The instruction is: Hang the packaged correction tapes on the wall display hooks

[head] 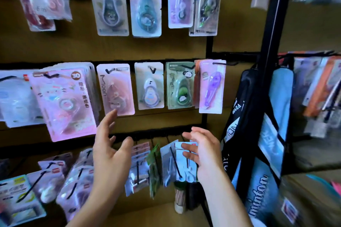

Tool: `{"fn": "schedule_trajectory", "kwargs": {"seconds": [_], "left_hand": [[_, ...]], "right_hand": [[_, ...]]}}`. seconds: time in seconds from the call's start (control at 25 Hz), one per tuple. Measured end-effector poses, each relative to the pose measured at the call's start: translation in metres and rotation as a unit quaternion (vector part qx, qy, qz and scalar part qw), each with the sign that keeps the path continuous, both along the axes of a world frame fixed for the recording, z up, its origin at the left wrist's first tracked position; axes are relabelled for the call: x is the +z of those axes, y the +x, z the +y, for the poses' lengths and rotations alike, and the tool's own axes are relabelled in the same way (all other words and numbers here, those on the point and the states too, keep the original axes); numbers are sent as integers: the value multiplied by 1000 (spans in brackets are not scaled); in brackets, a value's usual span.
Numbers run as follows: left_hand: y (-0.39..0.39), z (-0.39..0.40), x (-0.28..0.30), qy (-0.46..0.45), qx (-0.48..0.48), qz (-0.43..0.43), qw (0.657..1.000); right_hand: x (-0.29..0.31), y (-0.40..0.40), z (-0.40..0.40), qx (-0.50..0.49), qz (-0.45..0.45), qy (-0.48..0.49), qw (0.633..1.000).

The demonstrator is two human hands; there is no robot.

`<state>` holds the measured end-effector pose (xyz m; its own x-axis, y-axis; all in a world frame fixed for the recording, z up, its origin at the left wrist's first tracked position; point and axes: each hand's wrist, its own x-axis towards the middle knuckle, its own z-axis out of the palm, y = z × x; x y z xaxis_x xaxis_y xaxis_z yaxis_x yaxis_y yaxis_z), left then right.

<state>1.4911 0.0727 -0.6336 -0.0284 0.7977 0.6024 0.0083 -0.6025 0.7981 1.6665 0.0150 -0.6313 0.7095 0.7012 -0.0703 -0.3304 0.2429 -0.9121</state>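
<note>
Tapes (149, 86) in their flat packs hang in rows on the wall. Each pack has a hole at the top, and a thin black hook (152, 69) goes through it. That is why the packs hang straight down and face out, so a shopper can see the picture on each one. The hooks stick out from dark bars (114, 61) that run across the brown wall.

The left hand (108, 151) is up in front of the middle row. Its fingers are spread wide and it holds nothing. One fingertip (114, 111) is just at the bottom edge of the pink pack (115, 89); I cannot tell if it touches.

The right hand (201, 149) is lower, in front of the bottom row. It is open too, with bent fingers, and grips nothing. It is right by a bunch of packs (169, 162) there, which hang turned and crowded.

No pack is in either hand, so I think the hands are between packs, or tidying the hung ones.

A blue and black bag (265, 134) hangs on the right.
</note>
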Motion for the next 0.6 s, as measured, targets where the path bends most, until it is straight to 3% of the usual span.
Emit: {"fn": "schedule_trajectory", "kwargs": {"seconds": [0.28, 0.6], "left_hand": [[29, -11, -9, -32, -29, -8, 999], [-26, -18, -13, -74, 30, -37, 996]], "right_hand": [[-2, 22, -16, -10, 20, -3, 1000], [-8, -10, -11, 25, -31, -18, 999]]}}
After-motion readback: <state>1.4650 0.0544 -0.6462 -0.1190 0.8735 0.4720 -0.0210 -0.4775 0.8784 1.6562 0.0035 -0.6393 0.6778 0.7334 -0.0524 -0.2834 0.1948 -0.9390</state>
